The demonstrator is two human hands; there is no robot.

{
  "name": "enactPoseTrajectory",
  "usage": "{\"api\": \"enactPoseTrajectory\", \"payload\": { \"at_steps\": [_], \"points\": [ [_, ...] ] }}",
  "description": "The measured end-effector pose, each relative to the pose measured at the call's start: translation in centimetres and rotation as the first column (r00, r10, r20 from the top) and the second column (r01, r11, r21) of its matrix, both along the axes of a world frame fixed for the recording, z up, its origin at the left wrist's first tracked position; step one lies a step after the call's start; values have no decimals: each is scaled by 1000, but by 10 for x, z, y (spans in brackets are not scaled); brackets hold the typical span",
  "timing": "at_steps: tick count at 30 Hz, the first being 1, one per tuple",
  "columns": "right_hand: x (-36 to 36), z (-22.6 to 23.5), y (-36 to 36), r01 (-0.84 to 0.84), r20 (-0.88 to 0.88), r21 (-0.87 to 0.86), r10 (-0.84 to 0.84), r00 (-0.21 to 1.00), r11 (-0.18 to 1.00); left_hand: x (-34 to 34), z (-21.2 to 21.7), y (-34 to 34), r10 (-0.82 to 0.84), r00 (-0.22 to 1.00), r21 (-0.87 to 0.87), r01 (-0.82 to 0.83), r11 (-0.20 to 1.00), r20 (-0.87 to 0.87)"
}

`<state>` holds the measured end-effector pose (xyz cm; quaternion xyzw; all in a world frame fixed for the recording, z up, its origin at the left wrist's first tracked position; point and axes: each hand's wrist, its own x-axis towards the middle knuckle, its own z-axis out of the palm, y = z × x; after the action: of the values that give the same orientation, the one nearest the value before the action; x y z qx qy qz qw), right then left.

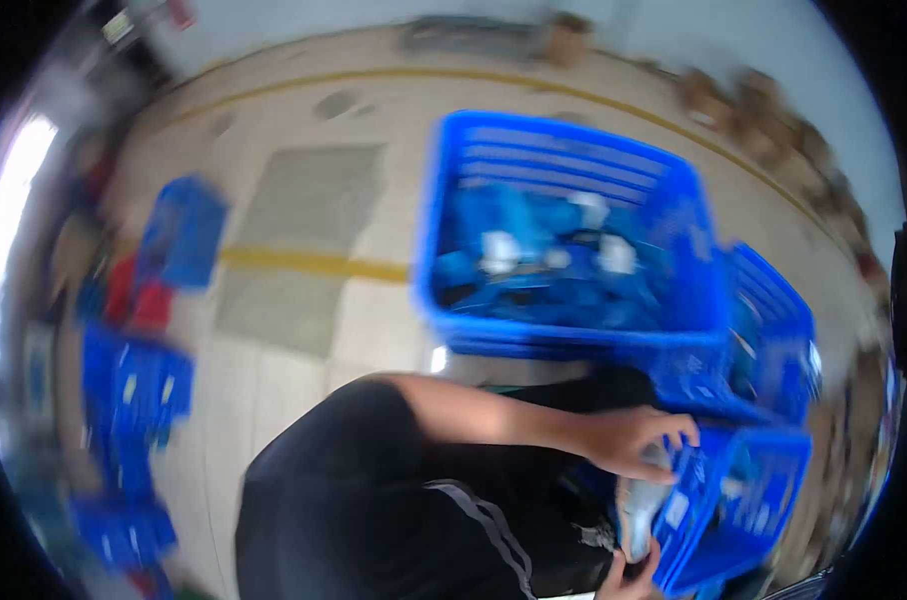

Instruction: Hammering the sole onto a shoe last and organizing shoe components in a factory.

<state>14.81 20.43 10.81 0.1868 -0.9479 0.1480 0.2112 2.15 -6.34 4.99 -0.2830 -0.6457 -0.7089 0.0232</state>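
My left hand (629, 441) reaches across to the right, its fingers curled around the upper end of a pale, elongated shoe-like object (638, 515) with a tan edge. At the lower edge, my right hand (629, 582) grips the lower end of the same object. Motion blur hides its exact kind. Directly beside it on the right is a blue plastic crate (796, 490), with a white label on a blue surface near my fingers. Beyond my left forearm stands a large blue crate (574, 135) holding blue packages (514, 225) with white patches.
Another blue crate (779, 290) stands right of the large one. Several blue crates (139, 375) and a red bin (154, 305) are at the left. Cardboard boxes (764, 115) line the wall at the far right. A yellow line (314, 263) crosses the tiled floor.
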Motion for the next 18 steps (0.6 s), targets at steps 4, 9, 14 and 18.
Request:
{"api": "enactPoseTrajectory", "payload": {
  "at_steps": [4, 9, 14, 18],
  "points": [
    [-8, -37, 23, 179, 469, -321, -7, 883, 930, -1, 53, -41, -383, 865, -627, 107, 772, -325],
    [-7, -44, 49, 76, 375, -504, 139, 917, 860, -6, 103, 19, -561, 727, -812, 7, 584, -397],
    [21, -53, 58, 124, 284, -619, 74, 956, 776, -6, 114, 40, -694, 673, -906, 81, 415, -258],
    [28, -80, 54, 55, 138, -809, 97, 986, 585, -6, 114, 46, -706, 675, -901, 143, 410, -214]
  ]
}}
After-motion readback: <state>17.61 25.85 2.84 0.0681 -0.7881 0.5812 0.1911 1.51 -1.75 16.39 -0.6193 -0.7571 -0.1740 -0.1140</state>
